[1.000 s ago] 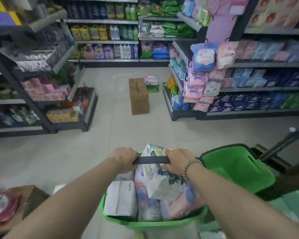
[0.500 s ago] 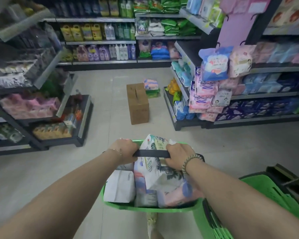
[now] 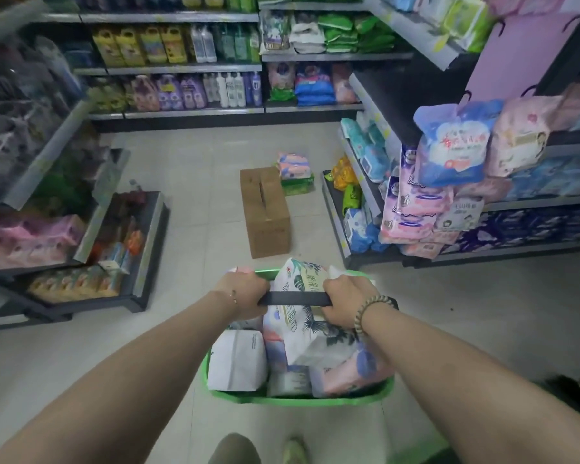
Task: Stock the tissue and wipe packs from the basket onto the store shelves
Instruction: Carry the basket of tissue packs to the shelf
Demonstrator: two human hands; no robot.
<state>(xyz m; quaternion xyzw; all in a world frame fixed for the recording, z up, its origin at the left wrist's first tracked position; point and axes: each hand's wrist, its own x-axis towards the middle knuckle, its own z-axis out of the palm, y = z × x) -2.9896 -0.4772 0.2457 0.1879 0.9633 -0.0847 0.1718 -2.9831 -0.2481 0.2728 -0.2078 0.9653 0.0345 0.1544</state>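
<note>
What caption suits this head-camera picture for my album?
Left hand and right hand grip the black handle of a green plastic basket of tissue packs, brown cardboard box ahead.

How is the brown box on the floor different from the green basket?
The cardboard box is brown; the basket is green. The box sits on the floor, untouched; the basket is gripped by its black handle in the left hand and right hand. The box's top is nearly closed; the basket is open, piled with packs. Both are containers.
</note>
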